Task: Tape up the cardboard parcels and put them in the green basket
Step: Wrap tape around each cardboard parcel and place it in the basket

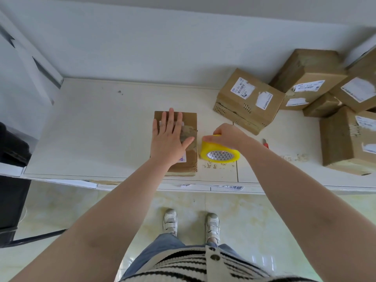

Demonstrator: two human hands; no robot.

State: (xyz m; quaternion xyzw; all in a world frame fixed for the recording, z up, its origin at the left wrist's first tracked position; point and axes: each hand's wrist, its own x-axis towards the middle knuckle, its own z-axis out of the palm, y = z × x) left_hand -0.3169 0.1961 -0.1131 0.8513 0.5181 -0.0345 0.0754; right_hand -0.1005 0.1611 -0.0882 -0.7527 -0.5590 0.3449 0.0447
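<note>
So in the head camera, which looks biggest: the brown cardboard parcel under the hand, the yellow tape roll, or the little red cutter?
1. Brown cardboard parcel under the flat left hand.
2. Yellow tape roll, gripped by the right hand.
3. Small red cutter, partly hidden.

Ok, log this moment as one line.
left hand flat on brown cardboard parcel | right hand grips yellow tape roll | taping underway

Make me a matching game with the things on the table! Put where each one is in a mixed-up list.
Things:
1. left hand
2. tape roll
3. red cutter
4. pile of boxes

Places:
A. far right of the table
B. flat on the parcel
C. gripped by the right hand
D. lying just right of the right wrist

Pairs: 1-B, 2-C, 3-D, 4-A
</note>
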